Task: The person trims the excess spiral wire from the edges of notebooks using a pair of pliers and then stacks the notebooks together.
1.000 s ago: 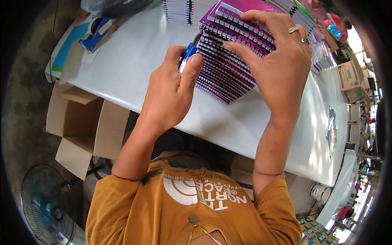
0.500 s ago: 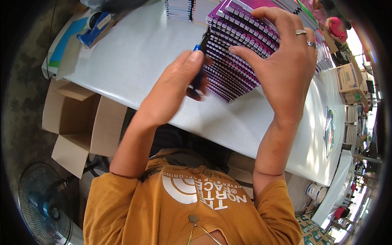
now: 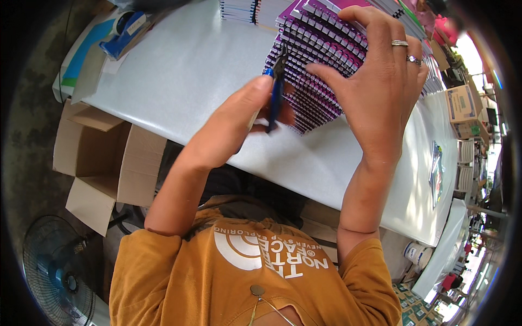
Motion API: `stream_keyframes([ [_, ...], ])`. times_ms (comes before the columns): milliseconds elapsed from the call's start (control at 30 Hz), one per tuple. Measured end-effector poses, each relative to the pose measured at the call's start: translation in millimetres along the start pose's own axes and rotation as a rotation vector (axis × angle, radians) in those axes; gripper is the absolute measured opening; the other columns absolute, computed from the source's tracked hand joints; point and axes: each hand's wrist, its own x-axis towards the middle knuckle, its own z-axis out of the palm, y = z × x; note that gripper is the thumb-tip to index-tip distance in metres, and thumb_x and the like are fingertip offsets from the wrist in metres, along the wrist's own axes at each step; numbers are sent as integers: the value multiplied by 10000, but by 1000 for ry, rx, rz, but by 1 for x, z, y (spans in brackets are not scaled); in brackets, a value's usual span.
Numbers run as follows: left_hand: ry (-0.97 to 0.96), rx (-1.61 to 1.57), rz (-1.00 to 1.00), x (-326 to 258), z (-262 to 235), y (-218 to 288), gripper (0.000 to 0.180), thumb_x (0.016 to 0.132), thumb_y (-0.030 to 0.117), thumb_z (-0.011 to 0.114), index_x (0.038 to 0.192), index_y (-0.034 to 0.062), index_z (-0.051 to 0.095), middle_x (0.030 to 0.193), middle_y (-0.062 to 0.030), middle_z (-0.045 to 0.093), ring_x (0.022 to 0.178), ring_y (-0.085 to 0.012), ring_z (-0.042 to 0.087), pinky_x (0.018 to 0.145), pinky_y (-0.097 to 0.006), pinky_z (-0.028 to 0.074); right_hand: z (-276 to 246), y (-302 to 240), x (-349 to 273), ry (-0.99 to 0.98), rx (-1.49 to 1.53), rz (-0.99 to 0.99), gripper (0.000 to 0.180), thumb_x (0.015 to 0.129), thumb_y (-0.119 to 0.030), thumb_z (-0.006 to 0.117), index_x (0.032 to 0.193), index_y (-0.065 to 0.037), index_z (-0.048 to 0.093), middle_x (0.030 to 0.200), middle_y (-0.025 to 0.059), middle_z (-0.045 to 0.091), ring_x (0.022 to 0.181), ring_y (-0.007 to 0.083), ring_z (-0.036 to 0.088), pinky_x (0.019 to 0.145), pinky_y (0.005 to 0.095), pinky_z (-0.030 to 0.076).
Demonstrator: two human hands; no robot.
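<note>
Just under the right hand (image 3: 380, 81) sits a tall stack of purple spiral-bound notebooks (image 3: 321, 70), its wire-bound edge turned toward the person. That hand lies spread flat over the top of the stack, fingers apart, thumb pressed against the coils, steadying it without closing around anything. The left hand (image 3: 239, 122) is clamped on blue-handled pliers (image 3: 276, 92), whose dark jaws point up at the bindings just beside the right thumb. The tip seems to meet a coil end near the top of the stack, though the view is too small to tell whether it has bitten yet.

As a judgement, the work on the coil ends is under way near the top, and most of the stack below the pliers may remain; nothing shows which coils are finished.

The white desk (image 3: 179, 70) runs away past both hands. Beyond the left hand, at its far corner, lies a blue tape dispenser (image 3: 124, 32), and more notebook stacks (image 3: 239, 10) stand behind the purple one. Below the left forearm an open cardboard box (image 3: 103, 157) sits on the floor, with a fan (image 3: 54, 271) nearer the person. Past the right hand, small boxes (image 3: 462, 106) crowd a cluttered workroom.
</note>
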Motion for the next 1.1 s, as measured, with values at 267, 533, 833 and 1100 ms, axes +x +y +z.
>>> stream_keyframes([
  [267,-24,-41,-162,-6,-7,19,588,958,541,297,1116,19,518,750,-79,532,671,-169,563,569,-292,483,-3,1,0,3,-27,-35,614,457,-110,831,991,-141,530,1025,40,540,974,262,491,866,392,347],
  [533,-59,-339,-135,1,-3,-1,614,961,534,280,1218,16,489,920,-128,590,858,-263,628,727,-375,526,0,-2,-2,-95,-195,-2,682,450,-120,842,1046,-148,511,1077,43,518,1006,257,466,884,402,321],
  [833,313,647,47,1,-3,-8,519,957,489,373,1079,11,534,784,-47,567,673,-138,545,607,-277,456,-7,-3,-1,-177,-169,38,687,461,-109,836,1062,-143,505,1093,52,513,1022,263,459,890,410,313],
  [1100,-96,-430,-185,3,-9,2,595,964,528,275,1130,7,511,771,-96,534,680,-179,573,687,-357,542,-4,-6,-3,-52,-91,-37,694,459,-98,833,1069,-139,504,1095,54,512,1022,267,459,901,415,311],
])
